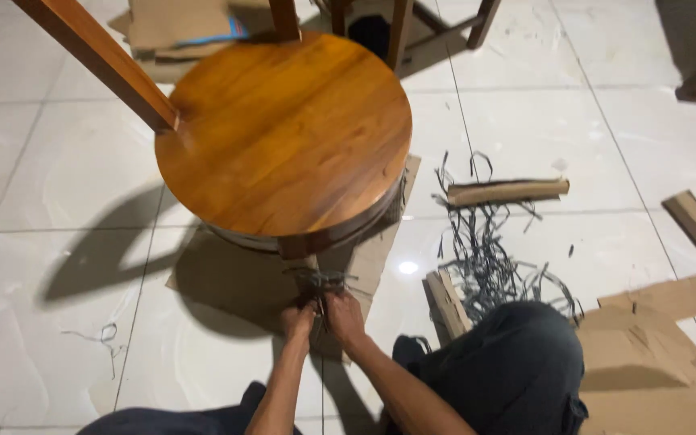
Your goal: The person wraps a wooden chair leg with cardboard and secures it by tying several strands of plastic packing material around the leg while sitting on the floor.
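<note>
Person's left hand (298, 321) & right hand (343, 314), close together, pinch dark strapping (320, 283) round the cardboard-wrapped leg (316, 266) under a round wood table (283, 133). Strap looks thin, stiff, slippery; grip best near the knot.

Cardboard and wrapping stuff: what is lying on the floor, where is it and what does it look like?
Flat cardboard sheets: floor at right, brown, ragged.
Cardboard sheet: under the round wooden table, brown.
Rolled cardboard: right of the table, a brown tube.
Grey straps: loose tangle below it.
No labels, signs or screens.
</note>
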